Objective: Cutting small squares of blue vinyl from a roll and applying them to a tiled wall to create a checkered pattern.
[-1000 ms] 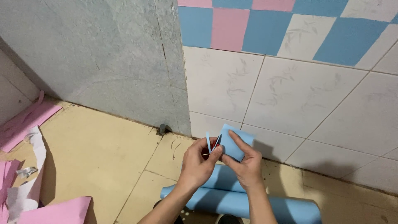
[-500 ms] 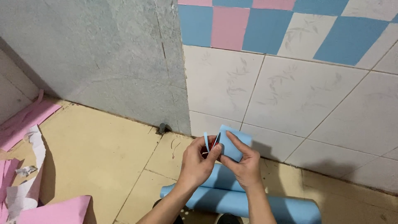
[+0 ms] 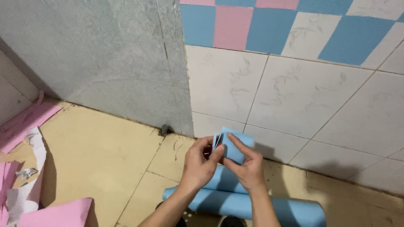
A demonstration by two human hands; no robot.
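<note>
**Blue sheet piece held at the wall corner**

Blue-and-pink checked tiled wall (image 3: 294,84); tan floor (image 3: 97,159); long blue paper roll (image 3: 252,206) below the wrists; small light-blue sheet piece (image 3: 235,145), apparently thin, light, floppy, best taken by its edges. Right hand (image 3: 246,168) grip pinches it; left hand (image 3: 202,166) grip pinches its near edge.

The folded paper piece (image 3: 235,145) is light blue, and so is the paper roll (image 3: 252,206) at 6 o'clock. The floor (image 3: 105,155) is pale yellow. At 12 o'clock the wall tiles (image 3: 294,92) are white with faint grey leaf sprigs, topped by a pink, blue and white check band (image 3: 261,25). At 10 o'clock the bare wall (image 3: 97,59) is mottled grey. At 8 o'clock lie pink sheets (image 3: 59,214).
</note>
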